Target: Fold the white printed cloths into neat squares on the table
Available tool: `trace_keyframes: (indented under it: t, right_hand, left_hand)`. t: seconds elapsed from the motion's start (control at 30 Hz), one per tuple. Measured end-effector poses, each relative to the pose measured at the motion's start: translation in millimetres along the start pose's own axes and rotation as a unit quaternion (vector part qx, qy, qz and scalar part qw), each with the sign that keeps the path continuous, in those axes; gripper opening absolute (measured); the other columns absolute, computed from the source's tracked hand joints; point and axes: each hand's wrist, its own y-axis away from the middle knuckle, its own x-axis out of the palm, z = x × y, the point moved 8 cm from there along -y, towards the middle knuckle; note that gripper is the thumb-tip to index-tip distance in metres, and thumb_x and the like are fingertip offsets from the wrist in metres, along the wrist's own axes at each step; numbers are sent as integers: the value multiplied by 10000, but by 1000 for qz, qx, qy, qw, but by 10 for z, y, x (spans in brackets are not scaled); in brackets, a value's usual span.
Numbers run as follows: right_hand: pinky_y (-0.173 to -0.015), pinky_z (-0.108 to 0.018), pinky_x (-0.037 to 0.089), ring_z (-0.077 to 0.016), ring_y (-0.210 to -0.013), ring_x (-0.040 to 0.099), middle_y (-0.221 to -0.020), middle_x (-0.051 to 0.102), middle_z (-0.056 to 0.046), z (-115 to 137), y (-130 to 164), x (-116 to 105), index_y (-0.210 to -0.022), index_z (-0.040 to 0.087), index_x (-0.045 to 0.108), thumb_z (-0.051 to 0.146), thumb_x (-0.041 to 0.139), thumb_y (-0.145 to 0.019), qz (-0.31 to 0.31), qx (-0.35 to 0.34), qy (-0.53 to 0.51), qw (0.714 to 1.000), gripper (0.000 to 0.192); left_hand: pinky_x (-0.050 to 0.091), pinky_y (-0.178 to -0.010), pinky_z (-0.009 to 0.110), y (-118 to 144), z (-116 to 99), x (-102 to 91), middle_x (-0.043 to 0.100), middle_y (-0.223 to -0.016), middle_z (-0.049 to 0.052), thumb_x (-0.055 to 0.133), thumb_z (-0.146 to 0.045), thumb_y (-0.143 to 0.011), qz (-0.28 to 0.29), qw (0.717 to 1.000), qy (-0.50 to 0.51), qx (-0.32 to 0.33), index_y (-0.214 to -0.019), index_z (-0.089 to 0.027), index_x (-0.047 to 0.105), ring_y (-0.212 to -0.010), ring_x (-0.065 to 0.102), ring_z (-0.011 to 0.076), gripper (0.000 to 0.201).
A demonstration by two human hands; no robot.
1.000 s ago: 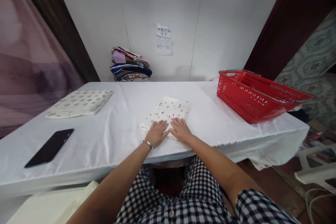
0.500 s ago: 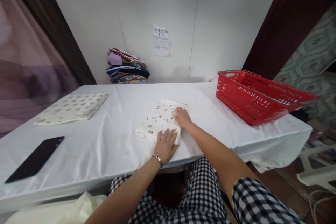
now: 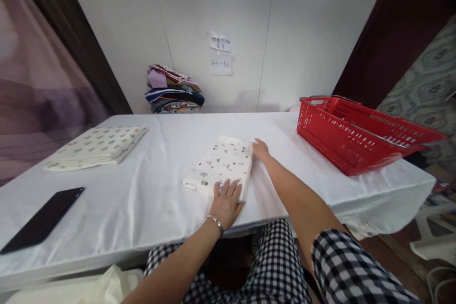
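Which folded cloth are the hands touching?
The speckled folded cloth mid-table: left hand rests on its near edge, right hand at its far corner. The other folded cloth lies untouched, far left.

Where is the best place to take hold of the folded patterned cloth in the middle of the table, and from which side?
Probably the folded cloth is best taken by its two long side edges, from the near side. It lies flat, and the left hand rests on its near end while the right hand touches its far right corner.
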Motion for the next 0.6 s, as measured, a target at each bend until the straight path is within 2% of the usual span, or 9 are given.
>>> trace_keyframes:
  t: [0.17, 0.4, 0.6]
  right_hand:
    - [-981, -305, 366, -215, -1136, 524, -1194, 606, -63, -157, -70, 61, -1126, 173, 629, 228, 530, -740, 25, 5, -41, 999, 403]
    - [-937, -267, 395, -168, -1058, 572, -1128, 645, -46, -315, 34, 75, -1061, 182, 659, 247, 519, -737, 3, 4, -101, 995, 359]
    - [-905, -250, 415, -150, -1017, 589, -1080, 667, -32, -383, 53, 62, -1029, 187, 668, 271, 486, -764, -10, 15, -133, 991, 332]
  left_hand:
    - [208, -1044, 582, -5, -25, -9, 471, -1359, 51, 459, -303, -854, 5, 1000, 8, -7, -1264, -218, 494, -1269, 362, 314, 420]
    - [255, -1056, 505, 131, 138, -170, 538, -1297, 8, 414, -263, -885, 11, 999, 24, 22, -1223, -259, 526, -1256, 402, 245, 356]
    - [275, -1046, 506, 92, 95, -248, 602, -1207, 58, 506, -401, -844, -9, 999, 35, 4, -1112, -200, 592, -1187, 469, 280, 345]
